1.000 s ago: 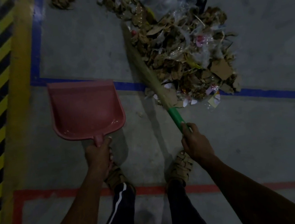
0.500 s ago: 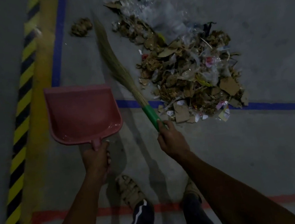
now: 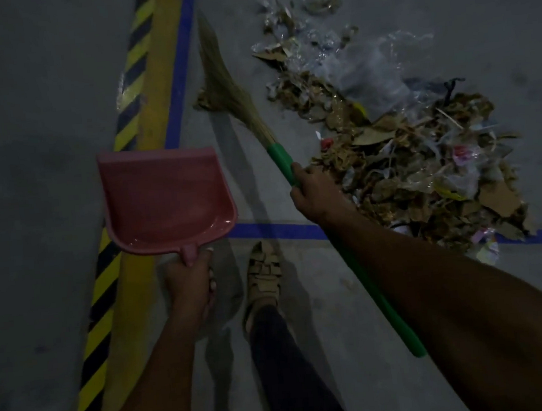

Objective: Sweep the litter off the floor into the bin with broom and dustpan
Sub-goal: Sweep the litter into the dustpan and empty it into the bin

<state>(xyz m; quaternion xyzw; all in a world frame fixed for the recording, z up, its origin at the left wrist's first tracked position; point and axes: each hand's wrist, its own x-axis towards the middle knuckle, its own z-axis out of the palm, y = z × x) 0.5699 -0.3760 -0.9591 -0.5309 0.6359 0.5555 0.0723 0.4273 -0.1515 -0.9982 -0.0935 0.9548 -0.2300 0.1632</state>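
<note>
Gripped: broom (image 3: pixel 241 109) handle by right hand (image 3: pixel 316 191), dustpan (image 3: pixel 164 198) by left hand (image 3: pixel 189 281); bristles swung left onto stray clump (image 3: pixel 203 100), to be gathered w/ main litter pile (image 3: pixel 417 166).

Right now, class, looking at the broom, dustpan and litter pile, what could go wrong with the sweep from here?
1. The broom bristles lie over a stray clump left of the litter pile; a hard flick may scatter it over the blue floor line.
2. The pink dustpan, held by the left hand, looks raised off the floor, so litter could slide under it.
3. Clear plastic film may snag on the bristles.
</note>
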